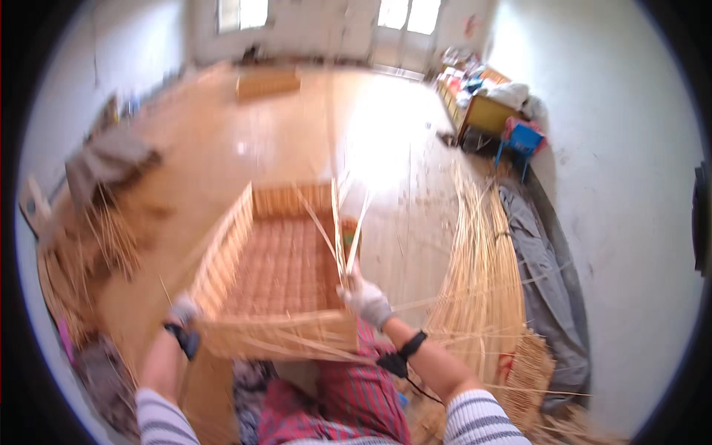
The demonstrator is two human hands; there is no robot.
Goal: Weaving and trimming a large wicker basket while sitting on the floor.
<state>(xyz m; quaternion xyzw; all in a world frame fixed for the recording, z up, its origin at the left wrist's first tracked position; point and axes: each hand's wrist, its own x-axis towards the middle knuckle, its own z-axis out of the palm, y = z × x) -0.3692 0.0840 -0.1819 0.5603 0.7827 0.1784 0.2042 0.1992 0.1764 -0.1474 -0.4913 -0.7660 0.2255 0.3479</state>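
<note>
We are gripping the woven basket (282,256) near its left corner with our left hand (185,308); our right hand (364,297) is pinching pale strips (359,231).

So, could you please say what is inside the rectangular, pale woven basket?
Inside the basket, its reddish-brown woven floor and sides show, with thin pale strips slanting across at far right; its near wall hides the floor's closest edge.
</note>
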